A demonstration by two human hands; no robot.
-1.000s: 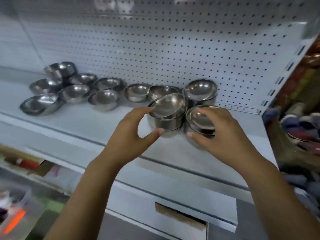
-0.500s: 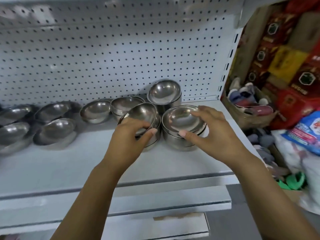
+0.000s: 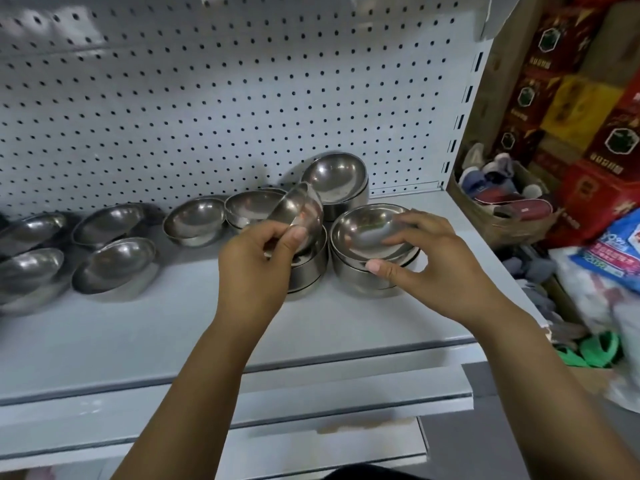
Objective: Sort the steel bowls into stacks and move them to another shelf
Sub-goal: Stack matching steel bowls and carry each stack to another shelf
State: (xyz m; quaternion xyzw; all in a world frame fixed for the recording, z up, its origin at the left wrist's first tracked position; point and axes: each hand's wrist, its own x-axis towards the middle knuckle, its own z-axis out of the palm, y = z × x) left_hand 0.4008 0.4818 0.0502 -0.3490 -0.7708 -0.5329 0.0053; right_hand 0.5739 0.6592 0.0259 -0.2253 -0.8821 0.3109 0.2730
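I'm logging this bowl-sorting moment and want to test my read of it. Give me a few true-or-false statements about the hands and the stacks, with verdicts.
1. The left hand holds a tilted bowl above the left stack. True.
2. The right hand touches no bowl. False: its thumb and fingers grip the rim of the top bowl on the right stack.
3. A rear stack stands by the pegboard. True.
4. The loose bowls further left lie upside down. False: they sit open side up.
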